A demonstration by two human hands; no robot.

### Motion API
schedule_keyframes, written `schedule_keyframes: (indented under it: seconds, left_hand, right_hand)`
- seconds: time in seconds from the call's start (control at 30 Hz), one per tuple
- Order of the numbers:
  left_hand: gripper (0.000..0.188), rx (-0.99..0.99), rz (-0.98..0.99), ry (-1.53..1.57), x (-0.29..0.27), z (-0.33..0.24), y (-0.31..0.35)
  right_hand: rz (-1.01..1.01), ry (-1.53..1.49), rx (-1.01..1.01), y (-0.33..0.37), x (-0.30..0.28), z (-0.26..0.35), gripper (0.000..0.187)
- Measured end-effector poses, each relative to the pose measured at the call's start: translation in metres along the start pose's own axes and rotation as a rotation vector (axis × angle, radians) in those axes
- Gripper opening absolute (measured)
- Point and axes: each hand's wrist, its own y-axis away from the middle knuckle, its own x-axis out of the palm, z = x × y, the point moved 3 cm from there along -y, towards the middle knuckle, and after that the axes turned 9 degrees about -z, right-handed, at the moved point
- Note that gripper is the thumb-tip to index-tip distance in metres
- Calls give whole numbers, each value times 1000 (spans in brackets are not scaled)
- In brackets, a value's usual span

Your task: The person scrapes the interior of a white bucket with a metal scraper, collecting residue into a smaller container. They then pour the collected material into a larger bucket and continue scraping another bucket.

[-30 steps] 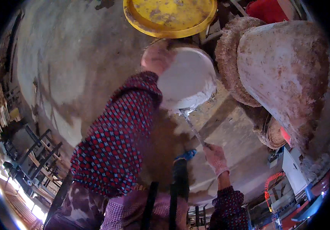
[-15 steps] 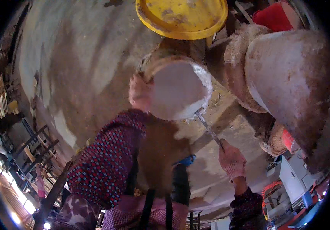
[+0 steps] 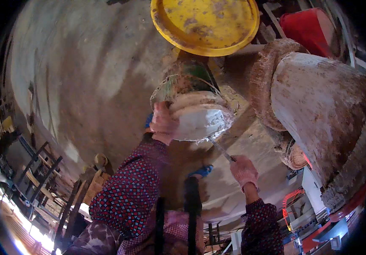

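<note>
Bucket and right grip: from the right hand in a pink knit glove (image 3: 244, 171), the round green bucket with a pale, crusted rim (image 3: 200, 101) lies ahead and to the left, just beyond the slim, grey-smeared rod (image 3: 221, 149).
Rod line: slants forward and left from the right hand; its far end meets the bucket's near, right-hand edge, though whether the tip goes inside is hidden.
Bucket axis: tilted, mouth toward the person, green wall and base end leaning away.
Nearer hand: the left hand in a pink knit glove (image 3: 164, 122), touching the bucket's left edge; the right reaches it only through the rod.
Left grip: fingers curled over the edge, holding it.
Right grip: wrapped around the rod's near end.
Bucket place: in front of the person, above the concrete floor (image 3: 89, 102), nearer than the yellow round tray (image 3: 204, 25); contact with the floor is unclear.
Bucket look: smooth whitish inside, brighter wet-looking smears at the right, ragged pale crust along the near edge, thin wire handle (image 3: 178, 75) across the green wall.
</note>
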Motion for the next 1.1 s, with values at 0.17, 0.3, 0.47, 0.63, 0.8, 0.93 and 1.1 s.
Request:
schedule_keyframes:
  seconds: [0.17, 0.3, 0.47, 0.63, 0.8, 0.93, 1.1]
  left_hand:
    - [47, -154, -60, -270, -6, -9, -68]
    - [33, 57, -252, -125, 10, 25, -113]
    - [26, -80, -110, 144, -21, 35, -129]
    - [28, -77, -174, 196, -19, 57, -163]
    - [28, -151, -144, 128, -33, 29, -157]
    - [35, -190, -136, 79, -22, 45, -114]
    - [38, -168, -104, 466, 3, 64, -76]
  right_hand:
    - [-127, -124, -100, 20, -14, -9, 33]
    - [-125, -3, -65, 13, -32, 11, 30]
    - [-203, 28, -164, 31, -16, 28, 24]
    - [-17, -418, 46, 80, 0, 35, 20]
    - [-86, -354, -28, 91, 1, 41, 18]
    - [-289, 27, -125, 47, -36, 83, 17]
    - [-192, 228, -57, 41, -38, 96, 17]
